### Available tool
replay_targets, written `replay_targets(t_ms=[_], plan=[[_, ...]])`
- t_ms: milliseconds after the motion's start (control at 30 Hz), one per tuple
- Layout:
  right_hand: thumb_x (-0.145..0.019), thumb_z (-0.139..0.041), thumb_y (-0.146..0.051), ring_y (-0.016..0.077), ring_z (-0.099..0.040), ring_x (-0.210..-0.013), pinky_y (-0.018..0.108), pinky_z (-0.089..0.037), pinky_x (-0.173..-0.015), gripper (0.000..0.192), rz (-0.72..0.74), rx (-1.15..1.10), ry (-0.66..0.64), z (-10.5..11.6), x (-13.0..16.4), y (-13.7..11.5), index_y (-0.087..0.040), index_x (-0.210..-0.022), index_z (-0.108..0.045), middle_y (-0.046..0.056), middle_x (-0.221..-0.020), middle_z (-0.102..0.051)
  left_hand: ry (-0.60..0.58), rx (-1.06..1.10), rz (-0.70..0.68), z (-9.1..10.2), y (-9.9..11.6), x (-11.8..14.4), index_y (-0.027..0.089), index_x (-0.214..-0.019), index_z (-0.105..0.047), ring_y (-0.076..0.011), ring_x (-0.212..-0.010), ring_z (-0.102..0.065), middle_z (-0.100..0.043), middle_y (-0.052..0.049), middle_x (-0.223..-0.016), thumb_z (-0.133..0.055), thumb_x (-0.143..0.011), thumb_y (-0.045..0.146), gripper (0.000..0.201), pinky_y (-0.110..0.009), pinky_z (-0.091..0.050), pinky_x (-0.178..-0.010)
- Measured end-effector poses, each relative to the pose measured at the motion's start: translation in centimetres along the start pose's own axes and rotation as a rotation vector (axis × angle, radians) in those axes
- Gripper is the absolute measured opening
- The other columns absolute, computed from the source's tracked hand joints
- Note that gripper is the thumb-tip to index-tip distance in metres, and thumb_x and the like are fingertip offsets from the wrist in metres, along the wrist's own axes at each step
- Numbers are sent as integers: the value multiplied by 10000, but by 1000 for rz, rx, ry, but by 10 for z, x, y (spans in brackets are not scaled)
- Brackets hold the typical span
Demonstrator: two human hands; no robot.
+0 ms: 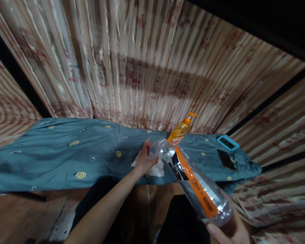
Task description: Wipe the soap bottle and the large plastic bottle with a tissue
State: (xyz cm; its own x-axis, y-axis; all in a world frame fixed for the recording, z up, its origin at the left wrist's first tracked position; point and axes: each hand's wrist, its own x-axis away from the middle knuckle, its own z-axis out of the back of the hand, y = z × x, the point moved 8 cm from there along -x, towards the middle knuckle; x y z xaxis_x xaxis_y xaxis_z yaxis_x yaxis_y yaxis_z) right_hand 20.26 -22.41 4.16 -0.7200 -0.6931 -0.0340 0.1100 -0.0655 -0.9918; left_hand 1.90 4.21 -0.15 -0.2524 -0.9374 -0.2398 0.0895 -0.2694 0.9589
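My right hand [228, 228] grips the base of a large clear plastic bottle [193, 184] with a silver, black and orange label. The bottle is tilted, its neck pointing up and left, away from me. My left hand [144, 159] is closed around a small clear plastic container [155, 149], whose open end is at the large bottle's mouth. Whether the two rims touch, I cannot tell. Beneath my left hand lies a crumpled white tissue [157, 169]. Just behind the large bottle's neck stands a pump bottle [180, 131] of yellow-orange liquid with an orange pump.
A teal patterned cloth [99, 142] covers the long narrow table. At its right end lie a blue-framed device with a dark display [228, 142] and a dark phone-like slab [226, 159]. Striped curtains [142, 84] and dark poles [269, 101] enclose the space.
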Motion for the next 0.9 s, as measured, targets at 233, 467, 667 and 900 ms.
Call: replay_targets(t_ms=[233,467,667,900], plan=[[-570,-863,-459,309,-604,-1143,356,-542,-875,872,-56,-31,-86,0,-2,10,-261,-1309,-445,94,-1301,-607,-13,3,-31,-2,4,2,261,-1387,-337,-240,-1108,-632,-643,-51,-1220,-727,-619,141,870,-446,-452,-1041],[-579,-856,-462,291,-601,-1150,330,-513,-885,809,-34,-75,-61,-7,3,-3,-279,-1283,-502,52,-1254,-645,-1,20,-57,-2,0,0,239,-1413,-316,-246,-1137,-618,-642,-71,-1217,-736,-615,153,906,-445,-447,-1040],[-567,-866,-445,278,-614,-1105,318,-537,-830,859,-47,-74,-31,-6,5,-3,-265,-1313,-481,60,-1258,-638,6,16,-71,-3,2,0,220,-1417,-315,-248,-1131,-620,-643,-79,-1207,-739,-614,154,910,-445,-452,-1025],[-574,-869,-438,270,-583,-1142,319,-520,-829,838,-65,-110,-62,-7,6,-4,-305,-1307,-485,34,-1252,-640,8,12,-82,1,5,2,230,-1421,-309,-244,-1082,-634,-650,-67,-1169,-774,-618,207,928,-448,-456,-1014]])
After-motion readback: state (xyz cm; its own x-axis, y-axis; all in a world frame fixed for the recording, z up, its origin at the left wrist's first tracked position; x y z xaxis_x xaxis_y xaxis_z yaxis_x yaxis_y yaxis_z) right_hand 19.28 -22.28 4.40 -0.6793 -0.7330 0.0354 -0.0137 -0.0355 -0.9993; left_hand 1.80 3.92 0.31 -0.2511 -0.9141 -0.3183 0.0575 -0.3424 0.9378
